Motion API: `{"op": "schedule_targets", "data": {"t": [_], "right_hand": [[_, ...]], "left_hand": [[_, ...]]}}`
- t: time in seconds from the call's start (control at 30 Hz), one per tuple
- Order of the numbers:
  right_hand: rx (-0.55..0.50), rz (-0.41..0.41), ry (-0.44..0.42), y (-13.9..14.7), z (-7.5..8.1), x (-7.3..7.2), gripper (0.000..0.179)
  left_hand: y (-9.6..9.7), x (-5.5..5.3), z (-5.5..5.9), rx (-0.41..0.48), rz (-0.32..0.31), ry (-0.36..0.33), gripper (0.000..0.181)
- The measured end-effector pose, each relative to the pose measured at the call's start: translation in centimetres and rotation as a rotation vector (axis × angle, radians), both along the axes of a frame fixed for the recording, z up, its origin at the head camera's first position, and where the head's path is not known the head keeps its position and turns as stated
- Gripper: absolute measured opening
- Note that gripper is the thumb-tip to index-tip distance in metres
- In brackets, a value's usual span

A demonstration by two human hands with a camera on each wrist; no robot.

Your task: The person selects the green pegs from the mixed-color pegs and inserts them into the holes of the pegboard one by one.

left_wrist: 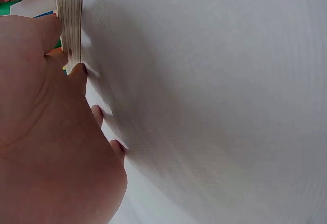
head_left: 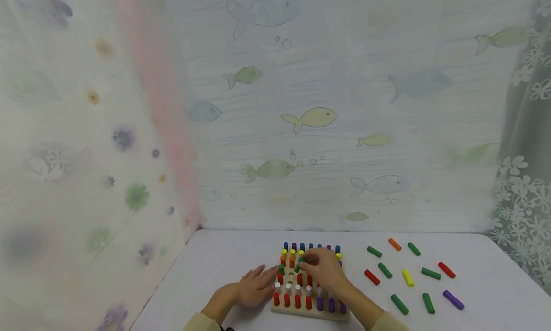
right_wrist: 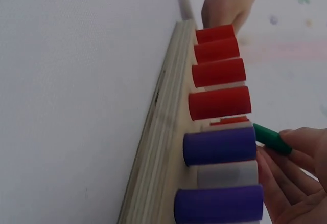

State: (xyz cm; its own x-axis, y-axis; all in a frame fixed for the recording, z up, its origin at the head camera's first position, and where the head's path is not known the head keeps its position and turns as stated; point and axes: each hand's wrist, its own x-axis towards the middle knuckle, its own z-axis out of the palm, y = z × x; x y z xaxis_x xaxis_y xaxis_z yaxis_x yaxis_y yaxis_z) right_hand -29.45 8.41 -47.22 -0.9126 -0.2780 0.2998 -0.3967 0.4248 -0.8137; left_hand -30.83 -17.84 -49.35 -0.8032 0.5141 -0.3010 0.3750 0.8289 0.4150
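Observation:
A wooden pegboard [head_left: 301, 312] stands on the white table, filled with rows of coloured pegs: red and purple at the front, then white, red, orange, yellow and blue farther back. My right hand [head_left: 324, 270] pinches a green peg [right_wrist: 271, 138] between thumb and fingers, tilted over the board's middle rows near bare holes. One green peg [head_left: 281, 269] stands in the board at the left end of that row. My left hand [head_left: 255, 288] lies with straight fingers on the table, its fingertips and thumb at the board's left edge [left_wrist: 71, 19].
Loose pegs lie scattered on the table right of the board: several green ones [head_left: 399, 304], two red [head_left: 372, 277], one yellow [head_left: 408, 278], one orange [head_left: 394, 244] and one purple [head_left: 454, 300]. A fish-patterned curtain [head_left: 323, 178] hangs behind the table.

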Motion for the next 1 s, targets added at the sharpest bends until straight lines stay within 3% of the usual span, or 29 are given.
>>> {"op": "schedule_targets", "data": {"t": [0.17, 0.4, 0.5, 0.63, 0.87, 1.0], "right_hand": [[0.022, -0.013, 0.018, -0.8, -0.6, -0.6, 0.015], [0.067, -0.037, -0.021, -1.6, -1.4, -0.9, 0.016], [0.086, -0.045, -0.024, -1.8, -1.8, -0.9, 0.015], [0.097, -0.025, -0.032, -1.8, -2.1, -1.0, 0.013], [0.113, -0.022, 0.009, -2.0, -2.2, -1.0, 0.009], [0.108, -0.026, -0.003, -2.0, -2.0, -0.9, 0.009]], "left_hand": [[0.1, 0.0, 0.4, 0.002, 0.009, -0.017, 0.065], [-0.8, -1.3, -2.5, 0.040, 0.012, -0.005, 0.070], [-0.9, -1.6, -3.1, 0.045, 0.007, -0.008, 0.071], [-0.7, -1.4, -2.7, 0.037, 0.004, -0.012, 0.070], [-0.1, -0.4, -0.9, 0.025, 0.008, 0.005, 0.065], [-0.4, -1.1, -1.8, 0.043, 0.010, 0.003, 0.068]]}}
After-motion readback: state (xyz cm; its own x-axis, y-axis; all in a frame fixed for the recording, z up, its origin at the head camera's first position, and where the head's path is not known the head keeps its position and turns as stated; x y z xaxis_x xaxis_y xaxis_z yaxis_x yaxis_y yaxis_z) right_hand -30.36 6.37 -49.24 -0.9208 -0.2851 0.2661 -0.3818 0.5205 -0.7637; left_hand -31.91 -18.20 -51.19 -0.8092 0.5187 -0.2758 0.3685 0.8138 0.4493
